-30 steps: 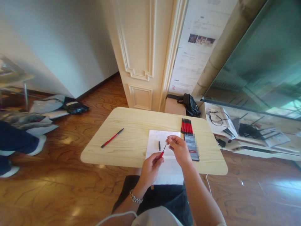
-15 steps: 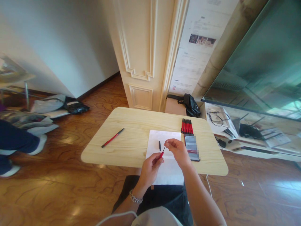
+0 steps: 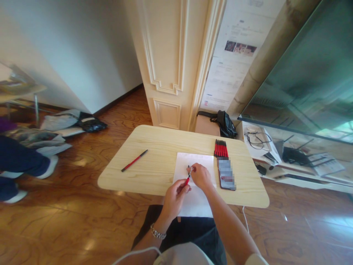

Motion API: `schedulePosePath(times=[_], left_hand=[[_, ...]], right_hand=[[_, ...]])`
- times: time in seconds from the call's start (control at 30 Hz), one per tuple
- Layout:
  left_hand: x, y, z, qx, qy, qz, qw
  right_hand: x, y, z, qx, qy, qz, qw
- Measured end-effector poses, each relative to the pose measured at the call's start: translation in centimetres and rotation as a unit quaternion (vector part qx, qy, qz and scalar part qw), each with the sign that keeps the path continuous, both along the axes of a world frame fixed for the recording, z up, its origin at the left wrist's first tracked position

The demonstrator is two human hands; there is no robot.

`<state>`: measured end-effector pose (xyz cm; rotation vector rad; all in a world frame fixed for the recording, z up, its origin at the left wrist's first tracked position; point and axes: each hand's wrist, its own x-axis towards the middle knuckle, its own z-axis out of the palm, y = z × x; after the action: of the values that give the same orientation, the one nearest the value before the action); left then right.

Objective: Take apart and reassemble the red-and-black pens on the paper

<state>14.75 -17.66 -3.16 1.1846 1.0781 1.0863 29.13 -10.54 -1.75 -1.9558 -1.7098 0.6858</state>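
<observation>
My left hand [image 3: 176, 195] is closed around the red pen barrel [image 3: 187, 181], which points up and away from me. At its far end, my right hand [image 3: 201, 176] pinches a thin, partly silvery piece [image 3: 191, 171] that looks like the pen's refill. Fingers hide some of it. Both hands are over a white sheet of paper [image 3: 197, 206]. Just behind the right fingertips lies a small black pen part [image 3: 188, 168], mostly covered from view.
A red and black pen [image 3: 134, 161] lies on the wooden table [image 3: 162, 141] at left. Several similar pens [image 3: 221, 148] are lined up at back right, above a phone [image 3: 226, 175]. A person's legs [image 3: 24, 158] show at far left.
My right hand has moved slightly down and left, closer to the barrel, and now partly covers the black part on the paper. The left hand still holds the barrel.
</observation>
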Motion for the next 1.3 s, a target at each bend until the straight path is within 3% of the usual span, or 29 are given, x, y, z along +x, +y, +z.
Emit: schedulePosePath(times=[0.07, 0.13, 0.23, 0.3, 0.4, 0.47, 0.53, 1.03, 1.3], left_hand=[[-0.2, 0.1, 0.3, 0.006, 0.003, -0.004, 1.0], [-0.3, 0.1, 0.5, 0.008, 0.002, -0.004, 1.0], [-0.5, 0.1, 0.6, 0.003, -0.002, 0.001, 1.0], [-0.4, 0.1, 0.4, 0.001, -0.007, 0.002, 1.0], [-0.2, 0.2, 0.1, 0.002, -0.003, 0.0, 1.0], [0.1, 0.2, 0.0, 0.006, 0.006, -0.003, 1.0], [0.3, 0.2, -0.1, 0.011, 0.011, -0.006, 1.0], [0.5, -0.1, 0.3, 0.015, 0.032, -0.011, 0.999], [0.5, -0.1, 0.1, 0.019, 0.032, -0.017, 0.999]], right_hand=[[-0.8, 0.7, -0.3, -0.02, -0.067, -0.011, 0.997], [-1.0, 1.2, -0.5, -0.033, -0.063, -0.007, 0.997], [-0.3, 1.5, -0.2, -0.026, 0.095, 0.004, 0.995], [0.5, 1.3, 0.6, 0.004, 0.267, -0.006, 0.964], [1.5, 0.5, 2.5, 0.062, 0.475, -0.037, 0.877], [1.9, -0.1, 3.9, 0.086, 0.535, -0.043, 0.84], [2.0, -0.5, 4.7, 0.092, 0.553, -0.04, 0.827], [2.3, -1.3, 5.2, 0.065, 0.494, -0.009, 0.867], [2.6, -1.2, 5.0, 0.068, 0.491, -0.016, 0.869]])
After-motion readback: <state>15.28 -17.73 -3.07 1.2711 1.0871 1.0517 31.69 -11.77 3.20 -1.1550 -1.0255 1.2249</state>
